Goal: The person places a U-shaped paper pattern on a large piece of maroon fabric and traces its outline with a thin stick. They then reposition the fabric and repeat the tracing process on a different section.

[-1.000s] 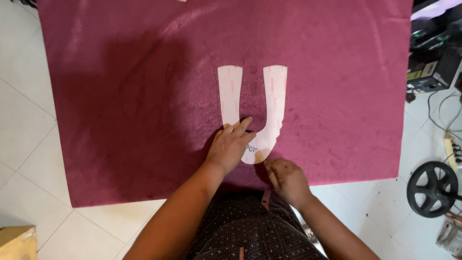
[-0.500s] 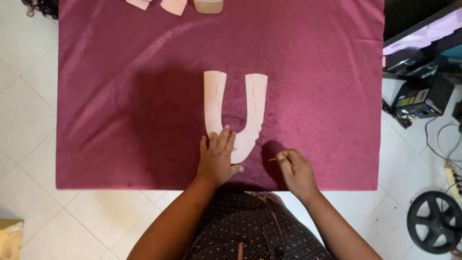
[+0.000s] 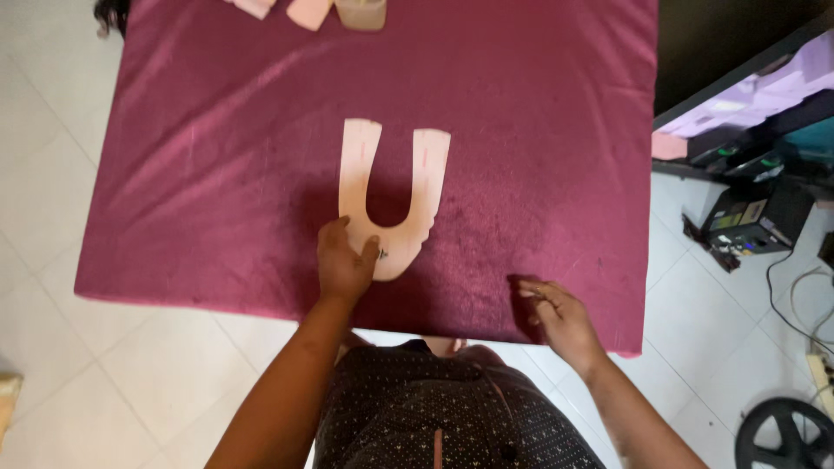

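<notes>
1. The U-shaped paper pattern lies flat on the maroon cloth, near its front edge.
2. My left hand presses its curved base, fingers together and flat.
3. My right hand rests on the cloth, fingers loosely apart, holding nothing.
4. Risk: with one-point pressure, the pattern may pivot or its arms lift.

Bright even light, soft sheen on maroon cloth, faint shadows, slight motion blur
</notes>
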Available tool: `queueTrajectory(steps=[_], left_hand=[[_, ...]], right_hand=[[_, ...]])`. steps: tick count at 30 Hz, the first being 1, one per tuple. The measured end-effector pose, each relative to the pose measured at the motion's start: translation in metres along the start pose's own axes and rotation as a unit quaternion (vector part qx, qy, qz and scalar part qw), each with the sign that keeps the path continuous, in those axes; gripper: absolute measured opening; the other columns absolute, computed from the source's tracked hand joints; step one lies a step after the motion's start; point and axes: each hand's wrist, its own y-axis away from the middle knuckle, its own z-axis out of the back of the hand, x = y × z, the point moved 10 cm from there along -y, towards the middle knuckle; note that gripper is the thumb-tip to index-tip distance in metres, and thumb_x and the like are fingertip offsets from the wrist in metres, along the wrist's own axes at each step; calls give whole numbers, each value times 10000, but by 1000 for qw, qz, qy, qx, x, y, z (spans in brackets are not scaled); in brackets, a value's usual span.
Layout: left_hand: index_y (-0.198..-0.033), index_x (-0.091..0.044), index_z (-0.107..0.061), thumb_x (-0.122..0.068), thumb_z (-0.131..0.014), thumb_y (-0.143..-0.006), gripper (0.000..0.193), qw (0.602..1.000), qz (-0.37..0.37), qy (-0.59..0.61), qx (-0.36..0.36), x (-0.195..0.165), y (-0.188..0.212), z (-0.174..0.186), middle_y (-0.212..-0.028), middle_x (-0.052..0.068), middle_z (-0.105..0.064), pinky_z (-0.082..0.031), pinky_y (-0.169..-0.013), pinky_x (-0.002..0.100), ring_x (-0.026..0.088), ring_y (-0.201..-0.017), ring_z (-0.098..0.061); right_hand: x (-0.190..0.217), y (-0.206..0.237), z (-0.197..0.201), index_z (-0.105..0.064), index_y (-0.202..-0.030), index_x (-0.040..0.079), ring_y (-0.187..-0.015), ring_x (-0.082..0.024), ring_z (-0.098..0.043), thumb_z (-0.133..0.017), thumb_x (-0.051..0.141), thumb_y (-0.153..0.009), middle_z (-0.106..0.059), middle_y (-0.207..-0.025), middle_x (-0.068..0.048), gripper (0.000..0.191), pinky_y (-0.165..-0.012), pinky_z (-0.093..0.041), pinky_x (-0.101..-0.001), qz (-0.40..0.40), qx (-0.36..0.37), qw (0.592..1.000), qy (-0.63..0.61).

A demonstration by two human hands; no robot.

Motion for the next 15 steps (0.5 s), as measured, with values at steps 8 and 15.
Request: queueTrajectory(steps=[8, 15], left_hand=[[-1119, 46, -646, -225, -706, -874, 370, 962, 201, 186, 1, 76, -48, 0, -1050, 145, -711, -542, -837, 371, 232, -939, -688], [-1182, 19, -632, -202, -689, -915, 351, 901, 292, 296, 127, 99, -55, 12, -1033, 97, -686, -529, -818, 315, 170, -912, -635]], right_hand=[[84, -58, -125, -615, -1359, 27, -627, -109, -578, -500, 44, -969, -765, -1081, -68, 407, -662, -571, -234, -27, 66, 963, -261], [125, -63, -192, -597, -1367, -10, -631, -102, -606, -556, 37, -992, -774, -1057, -131, 380, -611, -573, -193, -49, 4, 937, -346]])
